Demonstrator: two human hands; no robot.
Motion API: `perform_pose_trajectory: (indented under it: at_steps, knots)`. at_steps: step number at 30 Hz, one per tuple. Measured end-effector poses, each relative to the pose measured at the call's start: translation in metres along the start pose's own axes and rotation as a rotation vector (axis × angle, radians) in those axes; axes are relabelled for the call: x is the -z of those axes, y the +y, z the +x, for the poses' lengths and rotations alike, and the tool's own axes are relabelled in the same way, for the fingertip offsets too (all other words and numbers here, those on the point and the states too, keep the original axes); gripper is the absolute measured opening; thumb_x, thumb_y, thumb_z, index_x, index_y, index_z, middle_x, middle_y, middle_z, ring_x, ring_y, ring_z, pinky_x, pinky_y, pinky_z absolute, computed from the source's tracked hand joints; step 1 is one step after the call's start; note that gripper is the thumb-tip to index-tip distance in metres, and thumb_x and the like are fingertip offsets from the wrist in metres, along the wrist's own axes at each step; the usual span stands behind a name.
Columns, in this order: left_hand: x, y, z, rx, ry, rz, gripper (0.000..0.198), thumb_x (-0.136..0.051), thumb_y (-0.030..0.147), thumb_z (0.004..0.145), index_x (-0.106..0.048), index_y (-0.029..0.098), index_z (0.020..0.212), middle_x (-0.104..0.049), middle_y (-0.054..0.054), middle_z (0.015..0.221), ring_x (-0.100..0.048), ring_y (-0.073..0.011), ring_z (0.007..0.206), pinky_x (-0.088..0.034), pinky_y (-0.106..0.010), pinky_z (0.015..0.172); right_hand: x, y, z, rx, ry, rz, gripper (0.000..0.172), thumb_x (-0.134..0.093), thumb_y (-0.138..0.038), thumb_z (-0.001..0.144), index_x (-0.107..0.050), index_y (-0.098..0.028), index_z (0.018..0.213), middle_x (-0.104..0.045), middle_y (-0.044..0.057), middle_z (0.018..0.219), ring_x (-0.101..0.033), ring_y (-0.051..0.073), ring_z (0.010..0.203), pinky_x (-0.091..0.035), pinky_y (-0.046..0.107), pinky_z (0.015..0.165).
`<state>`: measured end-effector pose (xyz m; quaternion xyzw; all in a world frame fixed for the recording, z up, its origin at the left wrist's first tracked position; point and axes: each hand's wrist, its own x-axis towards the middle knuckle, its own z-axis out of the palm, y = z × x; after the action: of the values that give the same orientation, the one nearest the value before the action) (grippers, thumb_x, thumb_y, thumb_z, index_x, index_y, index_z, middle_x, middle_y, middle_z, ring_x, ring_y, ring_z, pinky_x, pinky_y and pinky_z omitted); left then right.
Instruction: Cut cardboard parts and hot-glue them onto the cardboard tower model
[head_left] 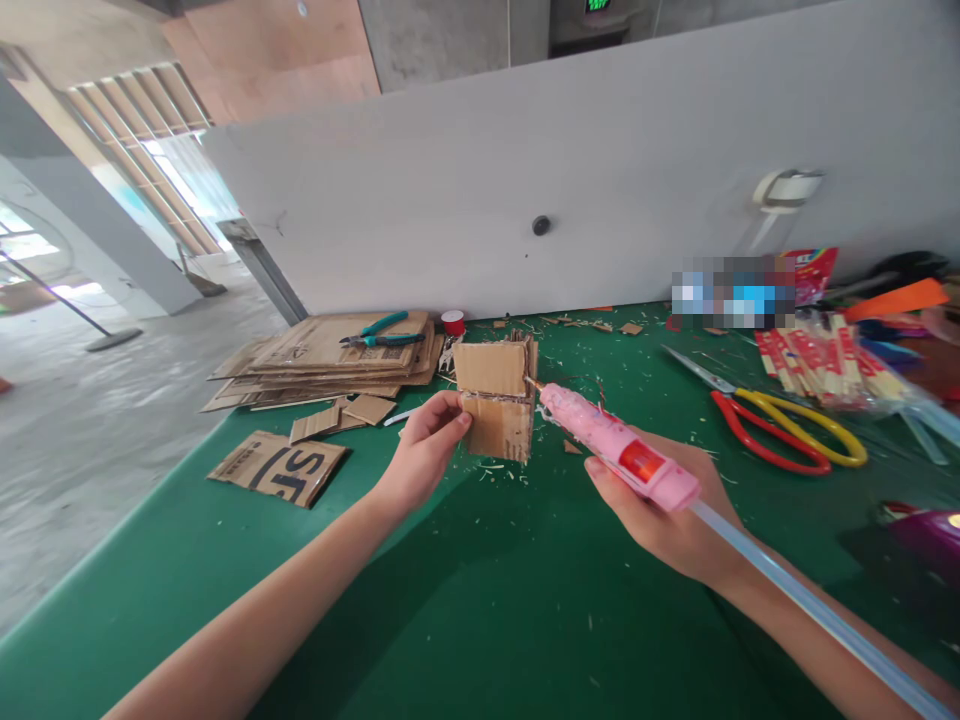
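Between thumb and fingers my left hand (424,445) pinches the left edge of a small cardboard piece (491,425), held upright over the table. A glued seam runs across its middle, and further cardboard layers show at its right side. My right hand (667,500) is wrapped round a pink hot glue gun (600,430), its fingers partly hidden behind the body. The nozzle points left and meets or nearly meets the cardboard's right edge; I cannot tell which. A long clear glue stick (810,600) sticks out of the gun's back end.
On the green table (480,610), stacked cardboard sheets (315,350) carry teal-handled pliers (382,335) at the left. A printed cardboard piece (277,468) lies nearer. Scissors (780,420) with red and yellow handles and wrapped packets (832,360) lie right. A grey panel (450,200) stands behind.
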<state>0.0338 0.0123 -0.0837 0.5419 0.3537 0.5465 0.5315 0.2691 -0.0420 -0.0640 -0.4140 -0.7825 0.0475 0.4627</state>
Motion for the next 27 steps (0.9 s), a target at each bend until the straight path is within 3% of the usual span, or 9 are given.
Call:
perform_pose_trajectory:
  at_steps: [6,16,27]
  knots:
    - [-0.0010,-0.0010,-0.0027,0.003,-0.007,0.056,0.018,-0.065,0.031,0.076,-0.059,0.017,0.086,-0.056,-0.003,0.083,-0.048,-0.0134,0.074,-0.038,-0.024,0.065,0.0024,-0.0059,0.0026,-0.034,0.030,0.015,0.029,-0.054,-0.025,0.083,-0.037,-0.022,0.059,-0.038,-0.006,0.051,-0.037,0.008,0.043,-0.031,0.022,0.041]
    - [0.0022,-0.0044,-0.0031,0.001,-0.037,0.058,0.016,-0.064,0.029,0.078,-0.058,0.017,0.085,-0.056,-0.003,0.084,-0.048,-0.0138,0.077,-0.037,-0.024,0.068,0.0028,-0.0073,0.0012,-0.001,0.103,0.032,0.031,-0.055,-0.021,0.083,-0.036,-0.022,0.059,-0.038,-0.005,0.051,-0.036,0.008,0.042,-0.031,0.024,0.041]
    - [0.0009,-0.0047,-0.0029,-0.009,-0.024,0.033,0.014,-0.064,0.028,0.077,-0.059,0.017,0.085,-0.056,-0.001,0.081,-0.047,-0.0126,0.074,-0.036,-0.024,0.066,0.0023,-0.0043,-0.0001,0.022,0.067,-0.020,0.030,-0.054,-0.022,0.084,-0.036,-0.021,0.060,-0.036,-0.006,0.051,-0.034,0.006,0.044,-0.029,0.022,0.041]
